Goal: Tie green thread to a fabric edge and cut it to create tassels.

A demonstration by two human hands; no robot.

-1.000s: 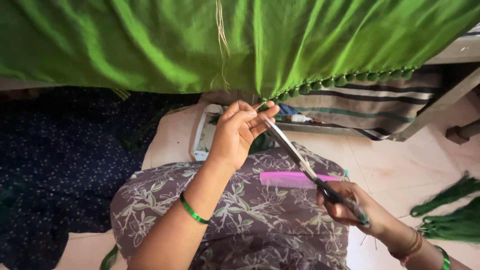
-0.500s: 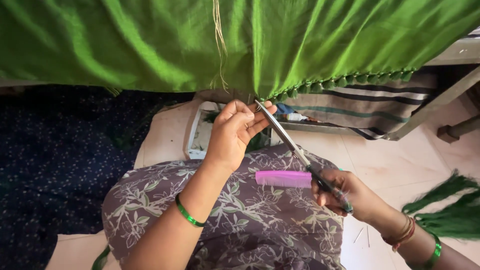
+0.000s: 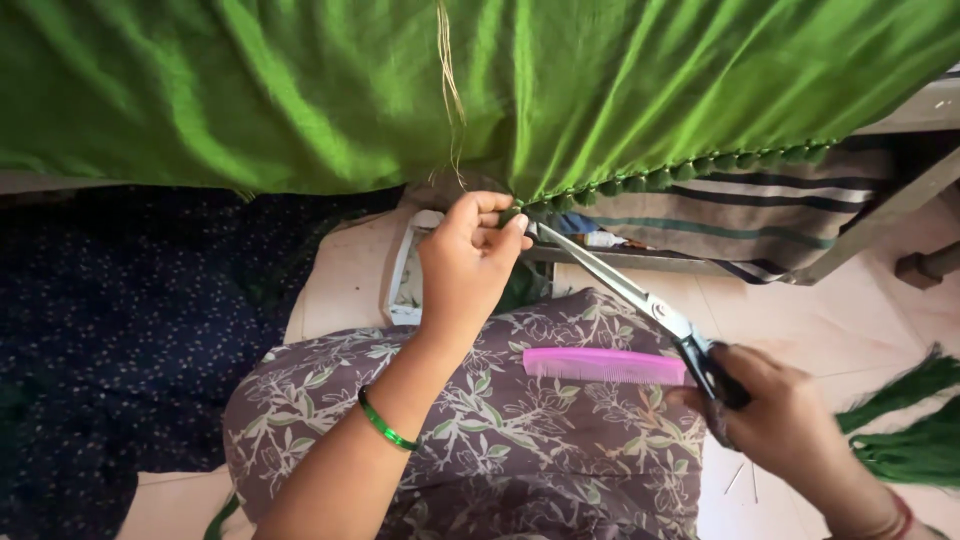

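A bright green silky cloth (image 3: 400, 90) hangs across the top of the head view, its lower right hem lined with small green bobbles (image 3: 700, 168). My left hand (image 3: 468, 262) pinches that hem at its lowest point, fingers closed on the edge. My right hand (image 3: 780, 420) grips the black handles of long steel scissors (image 3: 625, 285), whose blades reach up-left and touch the hem beside my left fingertips. A pink comb (image 3: 605, 365) lies on my lap, on purple floral fabric (image 3: 520, 440).
Thin pale threads (image 3: 450, 90) dangle down the cloth. Dark blue speckled fabric (image 3: 130, 330) lies at the left. A striped cloth (image 3: 770, 215) drapes over a wooden frame (image 3: 880, 215) at the right. Green tassels (image 3: 910, 420) lie on the pale floor.
The scissors have stayed at the hem while my right hand drew slightly right and down. My left hand keeps its pinch. The view has shifted a little.
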